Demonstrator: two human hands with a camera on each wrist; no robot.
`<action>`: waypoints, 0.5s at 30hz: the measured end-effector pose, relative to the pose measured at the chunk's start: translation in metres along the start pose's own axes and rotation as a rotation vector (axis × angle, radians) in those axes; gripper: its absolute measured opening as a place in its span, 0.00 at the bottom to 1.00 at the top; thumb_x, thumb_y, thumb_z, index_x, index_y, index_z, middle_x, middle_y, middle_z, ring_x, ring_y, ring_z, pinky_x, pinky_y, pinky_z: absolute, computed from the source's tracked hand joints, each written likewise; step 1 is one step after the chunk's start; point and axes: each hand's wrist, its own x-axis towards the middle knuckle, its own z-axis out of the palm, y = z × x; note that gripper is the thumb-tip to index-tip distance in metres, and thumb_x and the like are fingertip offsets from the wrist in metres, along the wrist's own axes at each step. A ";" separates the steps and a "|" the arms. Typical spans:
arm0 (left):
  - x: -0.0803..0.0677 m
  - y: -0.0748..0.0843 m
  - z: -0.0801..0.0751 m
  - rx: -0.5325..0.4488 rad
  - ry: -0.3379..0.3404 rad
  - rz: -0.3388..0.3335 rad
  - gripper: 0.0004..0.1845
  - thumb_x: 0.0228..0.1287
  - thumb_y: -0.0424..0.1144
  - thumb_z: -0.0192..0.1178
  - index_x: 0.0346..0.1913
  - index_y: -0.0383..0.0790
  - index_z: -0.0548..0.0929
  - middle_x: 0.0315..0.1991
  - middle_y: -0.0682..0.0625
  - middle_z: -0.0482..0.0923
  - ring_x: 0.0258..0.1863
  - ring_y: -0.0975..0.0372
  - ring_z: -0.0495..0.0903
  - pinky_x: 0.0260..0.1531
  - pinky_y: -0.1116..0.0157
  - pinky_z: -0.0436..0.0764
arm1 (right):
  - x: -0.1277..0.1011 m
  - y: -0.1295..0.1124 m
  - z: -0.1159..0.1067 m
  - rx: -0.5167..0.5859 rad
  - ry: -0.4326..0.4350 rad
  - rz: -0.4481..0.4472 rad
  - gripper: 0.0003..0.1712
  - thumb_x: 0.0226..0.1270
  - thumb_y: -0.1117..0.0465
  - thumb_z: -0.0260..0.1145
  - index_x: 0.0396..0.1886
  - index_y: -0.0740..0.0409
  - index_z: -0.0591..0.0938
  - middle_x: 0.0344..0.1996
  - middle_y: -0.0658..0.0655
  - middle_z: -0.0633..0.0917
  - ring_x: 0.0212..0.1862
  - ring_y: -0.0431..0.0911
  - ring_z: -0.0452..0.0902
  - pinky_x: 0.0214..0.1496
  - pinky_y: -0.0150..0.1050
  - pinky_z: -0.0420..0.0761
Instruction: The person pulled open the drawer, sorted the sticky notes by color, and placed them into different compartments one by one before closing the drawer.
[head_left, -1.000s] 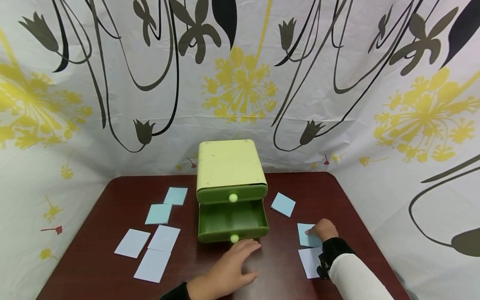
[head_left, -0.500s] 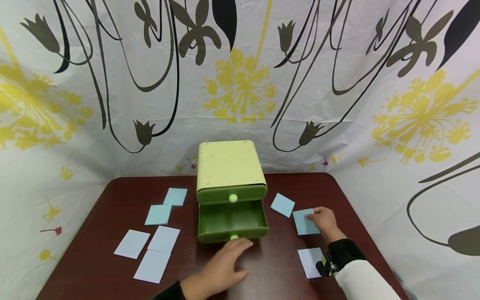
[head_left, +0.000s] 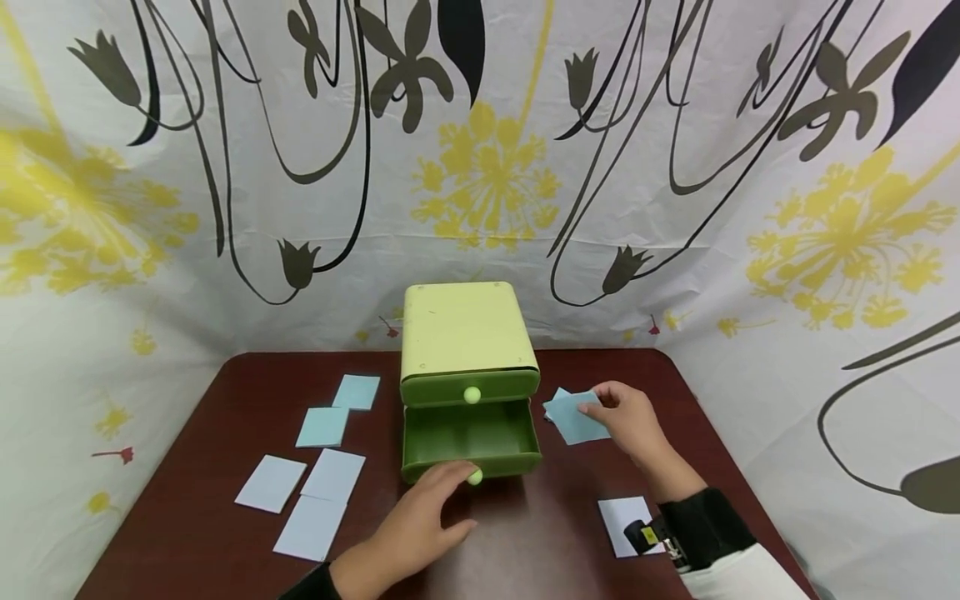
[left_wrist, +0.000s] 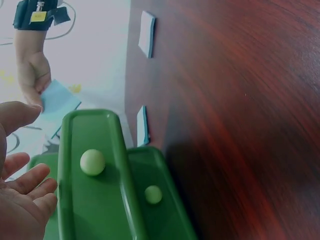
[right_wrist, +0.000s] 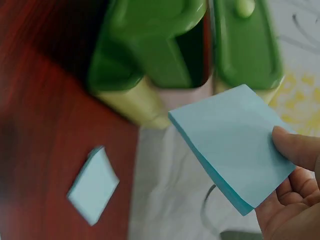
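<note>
Right hand [head_left: 633, 421] pinches a blue sticky-note pad [head_left: 576, 417], lifted just right of the open lower drawer [head_left: 468, 437]. I note left hand [head_left: 420, 521], fingers relaxed, resting at that drawer's knob [head_left: 475, 477], nearer it.

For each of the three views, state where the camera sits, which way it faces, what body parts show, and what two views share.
Head: above, facing forward and down at the table; both hands show.
Left wrist: low, looking past the left hand at the open lower drawer.
Right wrist: behind the right hand, facing the blue notepad it pinches.
Shared: head and right wrist both show that notepad and the green drawer unit.
</note>
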 end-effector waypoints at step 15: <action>-0.028 -0.010 -0.029 0.019 0.125 -0.091 0.33 0.56 0.39 0.71 0.64 0.38 0.73 0.63 0.46 0.71 0.64 0.51 0.69 0.56 0.49 0.75 | 0.004 -0.051 0.078 -0.009 -0.256 -0.263 0.07 0.64 0.64 0.67 0.42 0.55 0.84 0.36 0.49 0.82 0.33 0.42 0.74 0.35 0.38 0.75</action>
